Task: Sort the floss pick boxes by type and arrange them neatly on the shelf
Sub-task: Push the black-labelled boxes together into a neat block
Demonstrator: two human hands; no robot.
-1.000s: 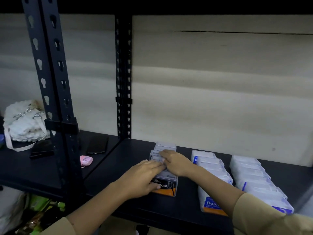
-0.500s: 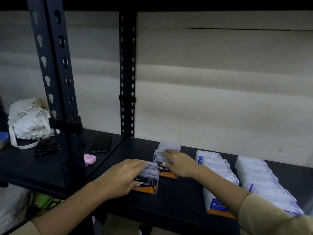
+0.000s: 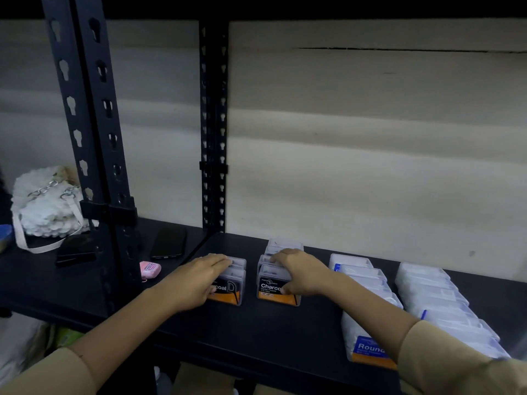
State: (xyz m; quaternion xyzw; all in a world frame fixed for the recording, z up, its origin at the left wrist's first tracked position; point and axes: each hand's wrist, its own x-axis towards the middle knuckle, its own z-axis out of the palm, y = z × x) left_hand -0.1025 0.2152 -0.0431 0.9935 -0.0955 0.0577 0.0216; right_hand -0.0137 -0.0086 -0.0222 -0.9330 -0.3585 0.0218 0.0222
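Two clear Charcoal floss pick boxes [image 3: 235,289] with black and orange labels stand one behind the other on the black shelf [image 3: 256,332]. My left hand [image 3: 199,277] lies over them, fingers on top and thumb side covering the front label. To their right, apart by a small gap, stands a row of Charcoal boxes [image 3: 271,286]. My right hand [image 3: 299,272] grips that row, fingers on top and thumb on the front face. Further right lie a row of blue-labelled Round boxes [image 3: 368,349] and a row of clear boxes [image 3: 427,292].
A black upright post [image 3: 214,138] stands at the back left of this bay, and a thicker front post [image 3: 94,138] is nearer. The left bay holds a dark phone [image 3: 169,242], a small pink case [image 3: 150,269], a white knitted bag [image 3: 45,206] and a dark wallet [image 3: 75,249].
My left hand has pulled two Charcoal boxes off the front of the row and slid them left and back. My right hand has stayed on the rest of that row.
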